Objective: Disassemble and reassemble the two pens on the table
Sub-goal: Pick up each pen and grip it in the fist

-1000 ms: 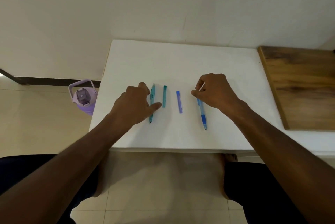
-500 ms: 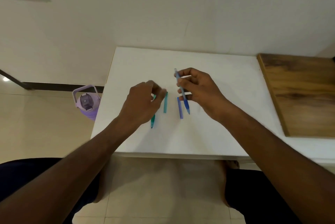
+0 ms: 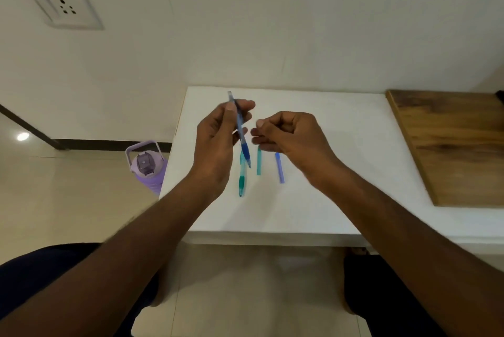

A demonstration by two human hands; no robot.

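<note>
A blue pen is held above the white table by the left hand, pinched between thumb and fingers and tilted, its dark grip end pointing down toward the table. The right hand is raised just beside the blue pen, fingers curled (whether anything is pinched in them cannot be told). On the table under the blue pen a green pen is laid; beside it a green cap, then a blue cap. A purple bottle is seen on the floor left of the table, and a wooden board at its right.

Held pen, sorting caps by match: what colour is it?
Blue pen, darker blue grip; head view.
</note>
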